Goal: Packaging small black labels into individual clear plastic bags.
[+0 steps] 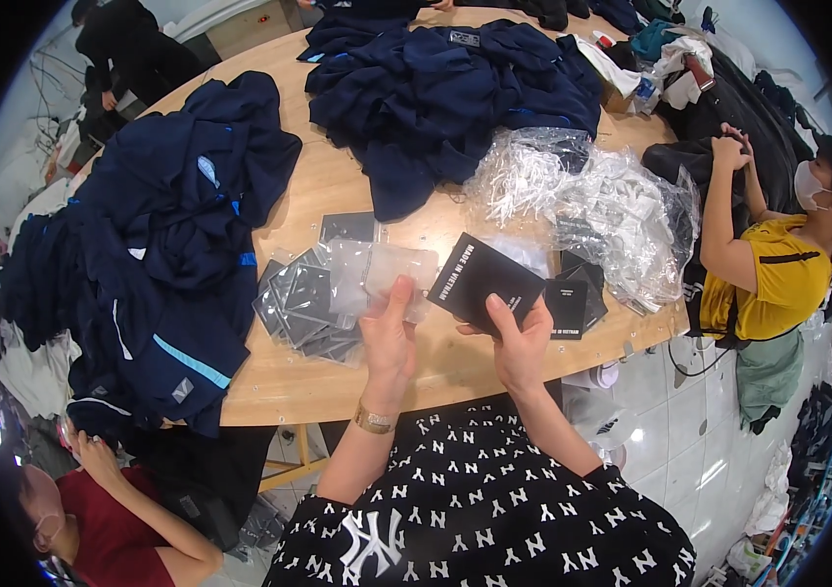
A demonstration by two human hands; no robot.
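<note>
My left hand (pixel 389 338) pinches a small clear plastic sleeve (pixel 401 269) between thumb and fingers, above the wooden table's front part. In my right hand (pixel 522 344) is a black card with white print (pixel 483 279), gripped by its lower edge with the thumb on top; whether it is one card or several I cannot tell. The card's left corner comes close to the sleeve. Left of my hands lies a pile of dark cards in clear sleeves (pixel 303 308). Beside my right hand, bare black cards (pixel 568 303) lie overlapping near the table edge.
Navy garments are heaped at the left (pixel 171 176) and the far middle (pixel 455 88) of the table (pixel 284 396). Crumpled clear plastic bags (pixel 582 196) lie at the right. Co-workers sit in yellow (pixel 778 279) at right and dark red (pixel 113 528) at lower left.
</note>
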